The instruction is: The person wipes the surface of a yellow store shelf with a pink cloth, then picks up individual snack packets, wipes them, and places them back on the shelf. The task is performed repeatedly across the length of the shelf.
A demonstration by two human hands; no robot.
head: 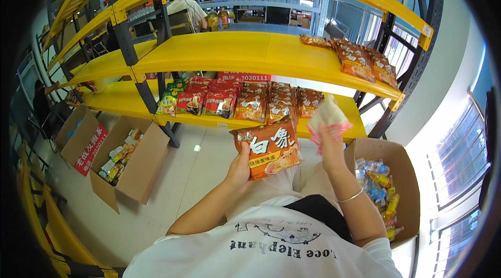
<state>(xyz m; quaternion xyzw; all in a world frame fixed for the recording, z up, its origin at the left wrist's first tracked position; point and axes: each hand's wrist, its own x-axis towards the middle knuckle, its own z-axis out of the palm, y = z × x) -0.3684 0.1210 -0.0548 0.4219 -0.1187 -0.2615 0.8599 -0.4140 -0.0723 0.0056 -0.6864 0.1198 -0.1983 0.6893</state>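
Note:
My left hand point(239, 170) grips an orange-brown packet of instant noodles point(270, 150) by its left side, its printed front facing up. In my right hand point(332, 148) is a bunched white and pink cloth point(329, 117), raised to the right of the packet and apart from it. Beyond both hands, rows of similar brown noodle packets point(251, 103) stand on the lower yellow shelf point(219, 120). Red noodle packets point(220, 101) and green ones point(169, 100) fill its left part. More brown packets point(356, 60) lie at the right end of the middle shelf point(235, 51).
A cardboard box point(141, 160) with several food packets stands on the floor at left, beside another box point(74, 137). At right, a cardboard box point(407, 184) holds plastic bottles point(377, 184). Dark uprights point(127, 43) support the shelves. A seated person point(188, 8) is behind the rack.

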